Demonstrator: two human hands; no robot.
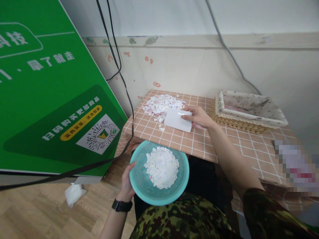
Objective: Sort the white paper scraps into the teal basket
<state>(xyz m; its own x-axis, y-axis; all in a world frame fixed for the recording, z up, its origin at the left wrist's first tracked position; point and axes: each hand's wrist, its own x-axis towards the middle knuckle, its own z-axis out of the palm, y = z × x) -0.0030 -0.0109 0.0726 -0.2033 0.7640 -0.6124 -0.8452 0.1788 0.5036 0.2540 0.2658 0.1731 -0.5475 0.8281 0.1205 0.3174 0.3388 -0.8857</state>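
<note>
My left hand (128,181) grips the left rim of a round teal plastic colander (138,169), below the table's front edge. Torn white paper scraps (161,167) fill the middle of the colander. Over the table, my right hand (196,117) is closed on a flat white card (178,119), thumb on top and fingers mostly behind it. The card is tilted and its left side meets a pile of white and pinkish paper scraps (161,103). A few loose scraps (161,127) lie in front of the pile. Something pinkish shows partly beneath my right hand.
A brown checked cloth (199,142) covers the table against the wall. A cloth-lined wicker basket (249,111) stands at the back right, beside a blurred-out item. At left is a large green cabinet (50,83), with black cables hanging before it. A white bag (74,194) lies on the floor.
</note>
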